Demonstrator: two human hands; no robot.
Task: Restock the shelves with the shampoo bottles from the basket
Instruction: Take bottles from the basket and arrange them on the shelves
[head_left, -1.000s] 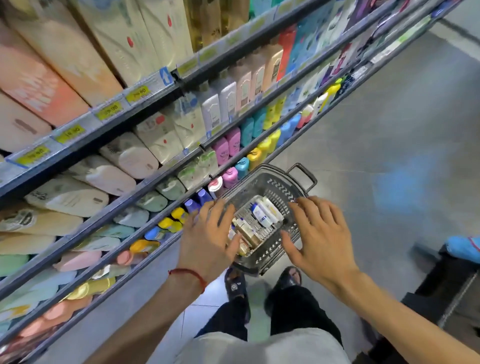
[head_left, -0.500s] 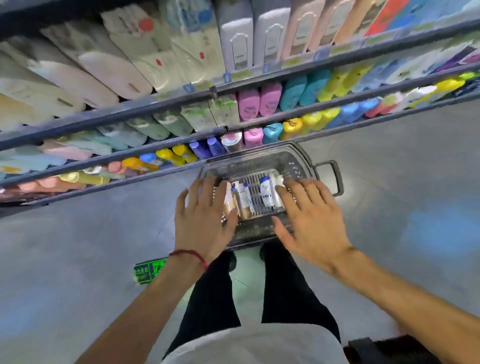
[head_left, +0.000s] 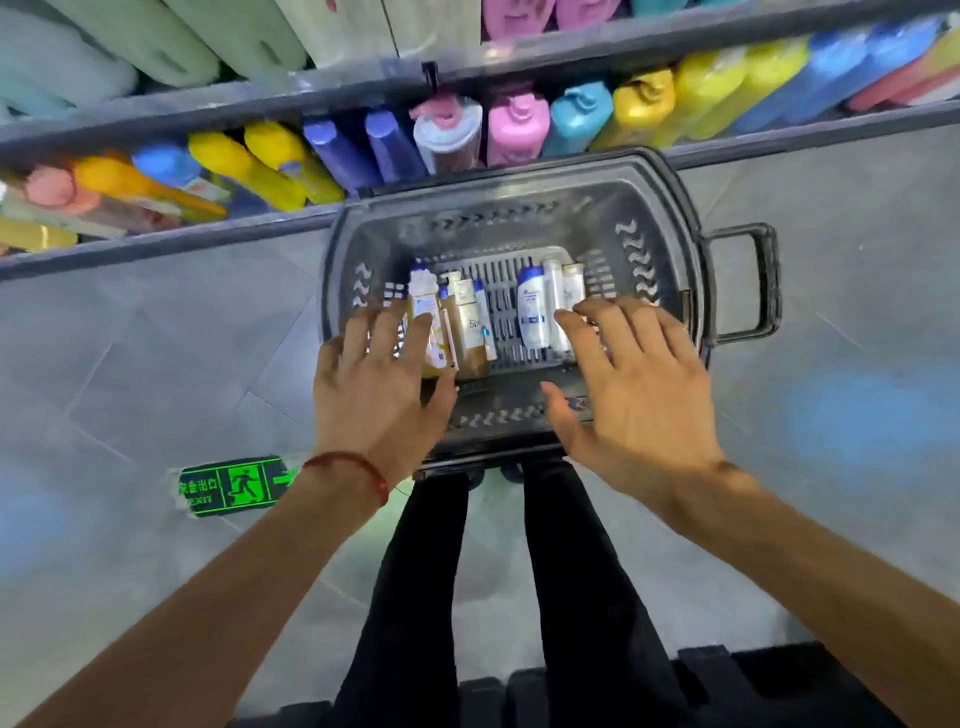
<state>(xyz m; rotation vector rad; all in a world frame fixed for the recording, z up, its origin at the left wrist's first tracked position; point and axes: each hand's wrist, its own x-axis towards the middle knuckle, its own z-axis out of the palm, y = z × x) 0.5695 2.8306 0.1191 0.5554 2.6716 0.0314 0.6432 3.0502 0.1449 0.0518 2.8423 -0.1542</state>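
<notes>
Hands now reach farther over the basket, head view: no bottle lifted yet.
Left hand and right hand hover spread, holding nothing; shampoo bottles lie inside, beside the shelves; a first pick seems imminent.

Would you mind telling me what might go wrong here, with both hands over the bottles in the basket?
1. The left hand and right hand hover open over two clusters; the white-and-blue bottle lies tight against its neighbours, so a grasp may catch two or slip.
2. The basket stands on the floor right before the person's legs; a step might kick it.
3. The lowest shelf looks packed beside the basket, so room may be short.
</notes>
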